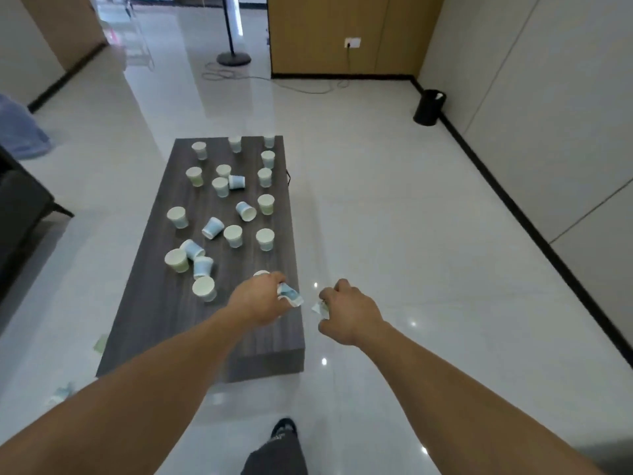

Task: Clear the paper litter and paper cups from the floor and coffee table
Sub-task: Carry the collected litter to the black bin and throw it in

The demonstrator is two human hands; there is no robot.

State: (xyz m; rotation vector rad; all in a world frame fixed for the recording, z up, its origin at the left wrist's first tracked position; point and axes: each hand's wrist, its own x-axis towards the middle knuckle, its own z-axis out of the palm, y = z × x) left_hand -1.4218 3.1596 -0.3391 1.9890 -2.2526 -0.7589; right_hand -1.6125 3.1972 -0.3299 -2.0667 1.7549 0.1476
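Here, from above, two bare forearms reach forward over a glossy white tiled floor [428, 252]. The left hand [262, 298], over the near right corner of a low dark grey wood-grain table [154, 310], grips a crumpled blue-and-white paper cup [291, 296]. The right hand [349, 313], just beside it at 3 o'clock and over the floor, has its fingers curled round a crumpled scrap of pale paper [321, 308]. Some twenty white paper cups [233, 235] are scattered across the table toward 12 o'clock, most upright, several lying on their sides. Paper litter [63, 392] lies on the floor at 8 o'clock. A black cylindrical bin [429, 106] stands by the wall at 1 o'clock.
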